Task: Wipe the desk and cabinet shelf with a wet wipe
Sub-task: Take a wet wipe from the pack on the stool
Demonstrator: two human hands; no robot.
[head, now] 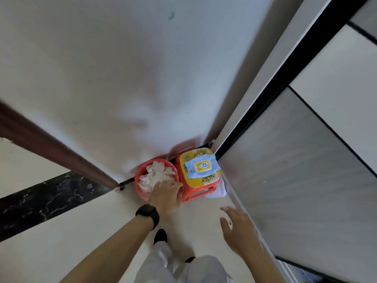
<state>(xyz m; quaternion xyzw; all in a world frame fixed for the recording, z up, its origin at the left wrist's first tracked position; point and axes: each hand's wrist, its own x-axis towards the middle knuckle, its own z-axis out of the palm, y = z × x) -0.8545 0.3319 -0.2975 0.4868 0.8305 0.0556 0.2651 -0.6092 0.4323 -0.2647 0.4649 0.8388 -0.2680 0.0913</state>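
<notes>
Wet-wipe pack (202, 166), pale blue with a yellow flip lid, lying flat on the yellow seat of 1 red plastic stool (195, 194) set in the corner of the room. Touching the stool on its left: 1 red round basket (140, 176) heaped with crumpled white wipes (157, 173). A white sheet (217, 193) shows under the stool's right edge, part hidden. Behind both, a white wall (122, 68); at left, a brown door frame (51, 148) and a dark marble strip (47, 199) in the pale floor (102, 219); at right, a grey sliding cabinet door (295, 170) in a black frame.

Left hand (166, 196), watch (148, 214) on its wrist, reaches over the basket's near rim and covers it, fingertips on the wipes; motion blur leaves it unclear whether they pinch one. Right hand (238, 229) hangs open, fingers spread, above the floor beside the cabinet door, nearer the viewer than the stool. The pack lies beyond both hands, touched by neither, closer to the left. 1 black shoe (160, 236) and pale trousers (183, 268) appear below.
</notes>
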